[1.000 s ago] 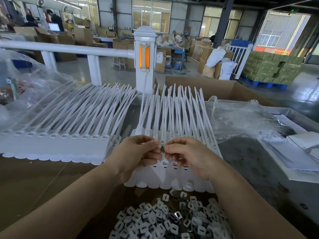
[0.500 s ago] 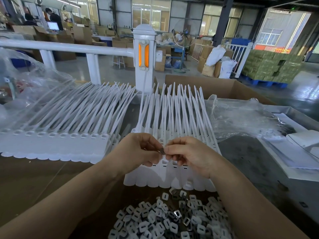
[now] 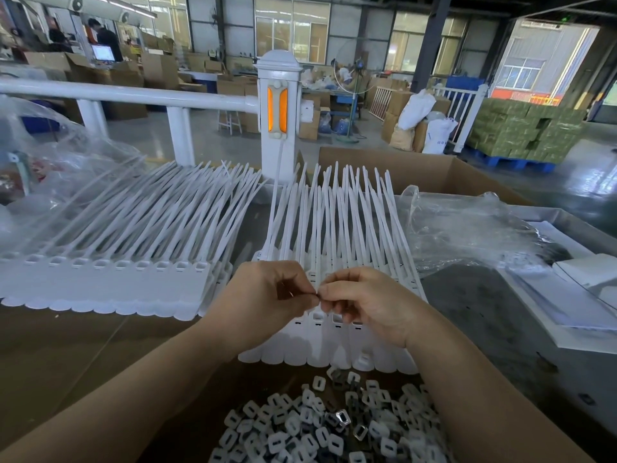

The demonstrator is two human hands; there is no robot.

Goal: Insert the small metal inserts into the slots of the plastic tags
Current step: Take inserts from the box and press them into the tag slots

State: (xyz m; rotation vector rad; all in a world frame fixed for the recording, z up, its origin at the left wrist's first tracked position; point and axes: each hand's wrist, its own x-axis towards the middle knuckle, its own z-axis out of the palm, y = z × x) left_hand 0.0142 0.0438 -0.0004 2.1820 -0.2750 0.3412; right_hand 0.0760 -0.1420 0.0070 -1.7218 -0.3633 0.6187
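Note:
A row of white plastic tags (image 3: 337,345) with long thin tails lies in the middle of the table, slots facing up. My left hand (image 3: 267,302) and my right hand (image 3: 364,305) meet fingertip to fingertip just above the tags' slot ends, both pinching one small metal insert (image 3: 316,294), which is mostly hidden by the fingers. A pile of small white and metal inserts (image 3: 317,432) lies near the front edge, between my forearms.
A second, wider row of white tags (image 3: 110,282) lies to the left. Crumpled clear plastic bags (image 3: 467,232) sit at the right and far left. A cardboard box (image 3: 434,168) stands behind, a white tray (image 3: 584,295) at the right, a white railing (image 3: 133,95) beyond.
Both hands stay together over the tags; the pinching fingertips have shifted very slightly. The view has tilted a little, nothing else has moved.

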